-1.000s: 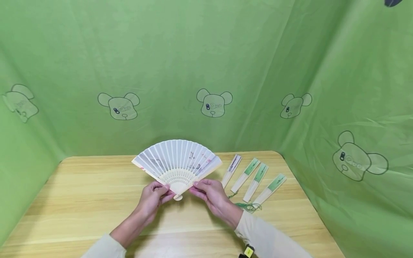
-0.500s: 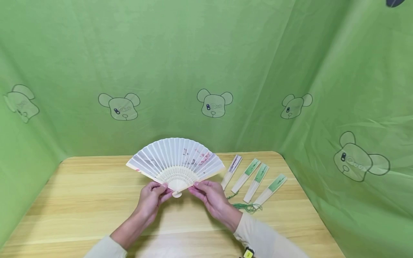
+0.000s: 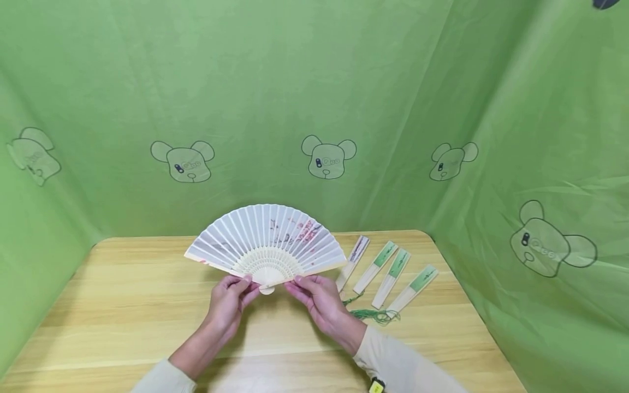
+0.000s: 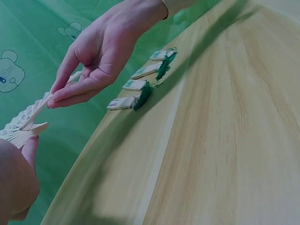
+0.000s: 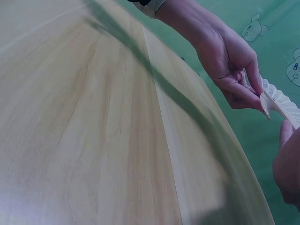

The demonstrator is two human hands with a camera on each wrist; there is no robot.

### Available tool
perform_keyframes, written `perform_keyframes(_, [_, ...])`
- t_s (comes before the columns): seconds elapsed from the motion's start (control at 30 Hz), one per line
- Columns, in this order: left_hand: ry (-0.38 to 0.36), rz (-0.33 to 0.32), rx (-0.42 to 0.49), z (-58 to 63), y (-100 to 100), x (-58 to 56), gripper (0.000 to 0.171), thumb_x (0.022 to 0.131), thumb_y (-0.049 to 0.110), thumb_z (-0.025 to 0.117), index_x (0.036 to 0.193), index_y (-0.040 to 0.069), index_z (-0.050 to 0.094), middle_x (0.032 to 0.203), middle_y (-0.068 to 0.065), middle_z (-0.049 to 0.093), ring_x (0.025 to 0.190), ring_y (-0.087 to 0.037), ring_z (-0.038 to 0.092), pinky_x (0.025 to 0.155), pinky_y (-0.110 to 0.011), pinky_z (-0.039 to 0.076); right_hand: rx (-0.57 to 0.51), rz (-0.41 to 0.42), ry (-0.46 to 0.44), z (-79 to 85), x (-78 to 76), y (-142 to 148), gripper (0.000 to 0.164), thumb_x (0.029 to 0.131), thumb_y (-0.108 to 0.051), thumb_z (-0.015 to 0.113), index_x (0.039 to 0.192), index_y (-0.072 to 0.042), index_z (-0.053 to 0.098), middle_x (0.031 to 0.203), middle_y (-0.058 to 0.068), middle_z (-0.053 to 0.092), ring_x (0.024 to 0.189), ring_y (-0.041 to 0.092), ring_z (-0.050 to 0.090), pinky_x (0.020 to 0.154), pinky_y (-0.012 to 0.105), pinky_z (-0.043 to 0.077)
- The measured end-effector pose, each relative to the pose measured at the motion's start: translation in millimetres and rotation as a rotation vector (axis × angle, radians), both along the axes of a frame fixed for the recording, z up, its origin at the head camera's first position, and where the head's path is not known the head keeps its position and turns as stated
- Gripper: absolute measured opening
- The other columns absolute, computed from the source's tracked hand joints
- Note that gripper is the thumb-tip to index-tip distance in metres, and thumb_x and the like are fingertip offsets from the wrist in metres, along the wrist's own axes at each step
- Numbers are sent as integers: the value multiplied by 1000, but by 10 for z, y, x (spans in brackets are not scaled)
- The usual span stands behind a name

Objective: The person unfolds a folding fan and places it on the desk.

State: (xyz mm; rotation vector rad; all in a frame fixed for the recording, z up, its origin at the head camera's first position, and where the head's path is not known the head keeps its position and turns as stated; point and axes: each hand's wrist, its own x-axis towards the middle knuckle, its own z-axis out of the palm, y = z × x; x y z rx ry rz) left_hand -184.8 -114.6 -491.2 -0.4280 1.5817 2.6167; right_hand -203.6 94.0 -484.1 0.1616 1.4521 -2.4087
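Observation:
A white folding fan with pale slats and pink and grey flower prints is spread wide in the head view. My left hand pinches its left outer slat between thumb and fingers, low near the pivot. On the other side my right hand pinches the right outer slat the same way. The fan's rounded pivot end sits between the two hands, held up off the table. In the left wrist view the fan is seen edge-on, and the right wrist view shows only part of its pleats.
Several folded fans lie side by side on the wooden table, right of my right hand. One has a purple-patterned cover; the others, such as the rightmost fan, are green. Green tassels trail at their near ends. A green curtain surrounds the table.
The fan has spread wider, its two outer slats swinging lower on both sides and more of the pink flowers showing. It has risen slightly. Both hands keep hold of it.

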Motion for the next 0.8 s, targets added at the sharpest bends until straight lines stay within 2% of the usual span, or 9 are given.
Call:
perform_keyframes(0.23, [-9, 34, 34, 6, -6, -4, 14, 105, -2, 50, 117, -6, 45, 97, -4, 60, 92, -12, 66, 95, -23, 64, -16, 13, 11, -15, 13, -30, 31, 102, 3, 54, 128, 17, 48, 102, 13, 72, 98, 19, 77, 102, 30, 62])
perform_keyframes(0.8, [-13, 112, 114, 25, 86, 26, 10, 106, -1, 49, 115, -2, 45, 98, -2, 59, 90, -10, 64, 95, -20, 64, -51, -3, 18, -13, 55, -43, 31, 103, 2, 53, 130, 16, 47, 103, 13, 74, 99, 19, 76, 103, 30, 62])
